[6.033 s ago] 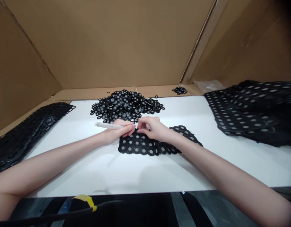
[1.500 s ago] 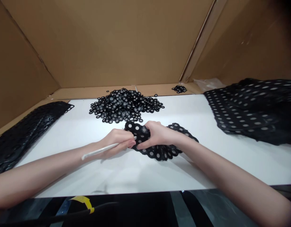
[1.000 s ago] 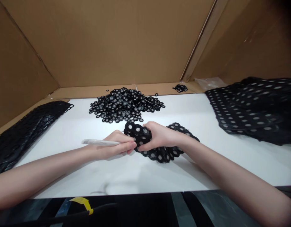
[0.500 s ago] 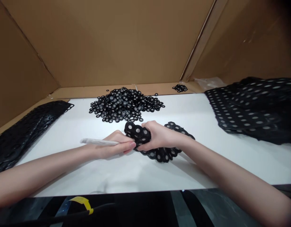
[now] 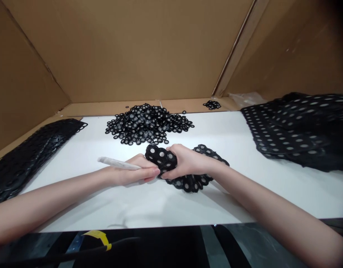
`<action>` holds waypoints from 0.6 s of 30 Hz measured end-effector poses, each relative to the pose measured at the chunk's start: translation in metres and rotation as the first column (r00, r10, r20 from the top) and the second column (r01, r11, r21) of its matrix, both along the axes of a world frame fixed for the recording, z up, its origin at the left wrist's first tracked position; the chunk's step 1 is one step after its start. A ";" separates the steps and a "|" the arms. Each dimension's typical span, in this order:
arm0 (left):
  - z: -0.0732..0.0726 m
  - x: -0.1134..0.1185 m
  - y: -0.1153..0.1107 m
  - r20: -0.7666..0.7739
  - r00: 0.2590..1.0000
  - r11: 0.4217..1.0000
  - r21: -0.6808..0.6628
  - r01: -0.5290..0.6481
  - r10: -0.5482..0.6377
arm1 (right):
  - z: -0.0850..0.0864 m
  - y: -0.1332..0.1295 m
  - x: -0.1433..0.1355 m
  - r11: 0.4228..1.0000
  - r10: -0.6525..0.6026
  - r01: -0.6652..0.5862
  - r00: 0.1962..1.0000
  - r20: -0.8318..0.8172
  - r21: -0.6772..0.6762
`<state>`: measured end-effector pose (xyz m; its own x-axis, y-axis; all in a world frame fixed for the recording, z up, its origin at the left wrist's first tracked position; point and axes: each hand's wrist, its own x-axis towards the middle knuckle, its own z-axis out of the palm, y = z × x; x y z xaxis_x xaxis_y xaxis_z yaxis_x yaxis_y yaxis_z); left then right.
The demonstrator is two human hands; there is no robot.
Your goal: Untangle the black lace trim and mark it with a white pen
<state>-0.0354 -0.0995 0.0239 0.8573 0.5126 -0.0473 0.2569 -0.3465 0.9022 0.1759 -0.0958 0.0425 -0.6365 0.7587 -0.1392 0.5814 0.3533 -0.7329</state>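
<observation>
My left hand (image 5: 138,172) is closed round a white pen-like stick (image 5: 118,163), whose rear end points left over my wrist. Its fingertips meet the near left edge of a bunched black sheet dotted with pale round spots (image 5: 160,155). The tip of the stick is hidden there. My right hand (image 5: 184,162) grips that sheet, thumb on the near side and fingers over the far side. More of the sheet trails out beneath and to the right of my right wrist, resting on the white table (image 5: 110,208).
Behind my hands lies a heap of small black rings with pale centres (image 5: 143,124). A smaller pile of black rings (image 5: 212,104) is farther back. A large spotted black sheet (image 5: 297,130) covers the right side; a black sheet (image 5: 34,156) lies left. Cardboard walls (image 5: 138,48) enclose the table.
The rear end of the white stick has shifted slightly right and swung down. The gripped part of the sheet has turned a little. Both hands stay in nearly the same place.
</observation>
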 end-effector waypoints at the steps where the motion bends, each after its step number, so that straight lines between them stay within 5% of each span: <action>1: 0.000 0.000 0.000 -0.014 1.000 1.000 0.022 0.004 -0.004 | 0.000 0.000 0.000 1.000 -0.007 0.007 1.000 0.004 0.002; 9: -0.005 -0.001 0.000 -0.035 0.997 0.979 0.192 0.069 -0.064 | -0.002 0.002 0.000 1.000 -0.008 0.008 1.000 0.012 -0.004; 15: -0.006 0.000 0.003 0.028 0.999 0.993 -0.113 -0.015 0.018 | -0.004 0.006 0.003 1.000 -0.004 0.005 1.000 0.023 -0.023; 18: -0.004 0.001 0.002 0.064 0.997 0.988 -0.151 -0.027 0.037 | -0.004 0.007 0.003 1.000 -0.012 0.012 0.999 0.032 -0.022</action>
